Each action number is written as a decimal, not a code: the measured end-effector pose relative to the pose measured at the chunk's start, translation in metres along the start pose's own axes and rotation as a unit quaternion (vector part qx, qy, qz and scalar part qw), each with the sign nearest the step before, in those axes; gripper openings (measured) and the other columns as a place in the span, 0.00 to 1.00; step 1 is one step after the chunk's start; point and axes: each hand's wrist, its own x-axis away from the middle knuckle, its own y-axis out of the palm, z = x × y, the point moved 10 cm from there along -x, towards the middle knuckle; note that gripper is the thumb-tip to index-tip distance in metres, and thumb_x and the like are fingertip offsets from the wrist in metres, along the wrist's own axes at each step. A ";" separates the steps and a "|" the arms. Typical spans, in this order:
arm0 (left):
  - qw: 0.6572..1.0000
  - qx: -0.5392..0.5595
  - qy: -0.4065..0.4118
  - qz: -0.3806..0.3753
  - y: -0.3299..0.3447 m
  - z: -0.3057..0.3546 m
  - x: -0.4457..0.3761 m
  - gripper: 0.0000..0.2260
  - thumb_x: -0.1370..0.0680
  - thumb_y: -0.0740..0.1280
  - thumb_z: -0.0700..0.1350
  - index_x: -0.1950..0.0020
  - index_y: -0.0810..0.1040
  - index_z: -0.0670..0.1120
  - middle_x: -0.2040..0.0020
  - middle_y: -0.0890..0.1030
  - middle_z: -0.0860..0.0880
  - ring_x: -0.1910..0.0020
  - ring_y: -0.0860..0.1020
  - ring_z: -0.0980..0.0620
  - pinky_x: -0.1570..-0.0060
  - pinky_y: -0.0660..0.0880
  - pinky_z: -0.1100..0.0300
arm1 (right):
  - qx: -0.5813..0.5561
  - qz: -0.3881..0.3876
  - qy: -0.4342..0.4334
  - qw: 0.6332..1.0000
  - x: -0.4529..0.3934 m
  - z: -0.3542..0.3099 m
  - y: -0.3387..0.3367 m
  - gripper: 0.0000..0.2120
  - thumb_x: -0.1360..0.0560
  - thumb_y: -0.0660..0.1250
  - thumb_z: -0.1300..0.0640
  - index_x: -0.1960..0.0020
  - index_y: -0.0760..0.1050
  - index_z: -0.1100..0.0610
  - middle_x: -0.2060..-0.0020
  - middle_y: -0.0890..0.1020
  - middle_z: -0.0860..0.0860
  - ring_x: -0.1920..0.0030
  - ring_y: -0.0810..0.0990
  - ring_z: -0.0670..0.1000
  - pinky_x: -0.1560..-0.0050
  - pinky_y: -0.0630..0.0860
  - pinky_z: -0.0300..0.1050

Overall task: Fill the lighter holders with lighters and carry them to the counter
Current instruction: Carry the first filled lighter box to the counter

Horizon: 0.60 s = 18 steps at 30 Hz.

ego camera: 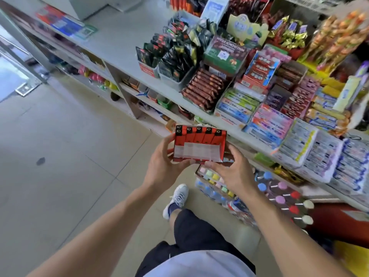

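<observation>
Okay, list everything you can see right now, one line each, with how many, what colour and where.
lighter holder: one, red and white, held in both hands over the floor
lighters: a row of about five, red with black tops, standing along the holder's far side
counter: one, grey-white, upper middle, partly bare
chocolate bars: one boxful, brown wrappers, counter's front edge
dark snack packets: many, black with red and gold, in boxes on the counter
gum and candy boxes: many, mixed colours, right along the counter
bottles: many, pastel and red caps, on the floor at right
shoe: one, white, on the tiled floor
left hand: gripping the holder's left side
right hand: gripping its right bottom corner
</observation>
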 end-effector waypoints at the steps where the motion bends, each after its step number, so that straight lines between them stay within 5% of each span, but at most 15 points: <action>1: 1.000 -0.002 0.003 -0.002 -0.007 0.002 -0.018 0.40 0.36 0.77 0.65 0.27 0.66 0.59 0.39 0.78 0.61 0.44 0.79 0.63 0.51 0.78 0.68 | -0.001 0.009 0.002 1.000 -0.015 -0.007 0.002 0.37 0.34 0.80 0.41 0.29 0.71 0.48 0.40 0.80 0.42 0.42 0.76 0.40 0.53 0.68 0.26; 5: 1.000 0.005 0.010 -0.015 -0.031 0.008 -0.091 0.39 0.35 0.79 0.61 0.28 0.68 0.58 0.40 0.79 0.61 0.45 0.80 0.63 0.50 0.81 0.63 | -0.012 0.028 0.009 0.999 -0.075 -0.040 0.006 0.37 0.32 0.81 0.48 0.27 0.70 0.53 0.43 0.74 0.40 0.55 0.75 0.26 0.59 0.66 0.18; 7: 1.000 0.006 0.007 -0.020 -0.044 0.013 -0.127 0.37 0.34 0.81 0.56 0.28 0.69 0.57 0.41 0.81 0.60 0.44 0.81 0.61 0.50 0.81 0.63 | -0.021 0.030 0.015 0.999 -0.102 -0.057 0.008 0.40 0.33 0.81 0.48 0.25 0.68 0.54 0.45 0.72 0.39 0.57 0.75 0.27 0.58 0.66 0.18; 9: 1.000 0.010 0.014 -0.026 -0.053 0.023 -0.163 0.37 0.34 0.81 0.55 0.28 0.70 0.56 0.43 0.82 0.59 0.46 0.82 0.61 0.50 0.81 0.63 | -0.024 0.041 0.006 0.999 -0.127 -0.083 0.006 0.42 0.33 0.80 0.47 0.24 0.67 0.55 0.42 0.74 0.37 0.44 0.71 0.34 0.48 0.65 0.20; 12: 0.998 -0.007 0.041 -0.039 -0.062 0.048 -0.213 0.39 0.35 0.78 0.62 0.27 0.69 0.58 0.44 0.83 0.60 0.47 0.81 0.64 0.49 0.80 0.65 | -0.023 0.055 0.003 0.998 -0.163 -0.112 -0.003 0.46 0.33 0.79 0.43 0.22 0.63 0.56 0.27 0.71 0.47 0.31 0.68 0.43 0.35 0.62 0.33; 15: 0.995 -0.046 0.077 -0.047 -0.068 0.073 -0.264 0.38 0.31 0.79 0.58 0.25 0.68 0.60 0.44 0.81 0.65 0.45 0.78 0.69 0.50 0.73 0.74 | -0.037 0.097 -0.007 0.995 -0.200 -0.138 -0.018 0.47 0.36 0.78 0.41 0.23 0.65 0.57 0.29 0.71 0.44 0.34 0.67 0.39 0.37 0.62 0.27; 18: 0.990 -0.059 0.109 -0.067 -0.065 0.097 -0.320 0.34 0.30 0.79 0.57 0.26 0.70 0.60 0.43 0.81 0.63 0.47 0.79 0.66 0.48 0.78 0.68 | -0.021 0.143 0.000 0.989 -0.236 -0.158 -0.033 0.48 0.37 0.76 0.39 0.24 0.66 0.58 0.28 0.72 0.49 0.30 0.69 0.44 0.32 0.65 0.35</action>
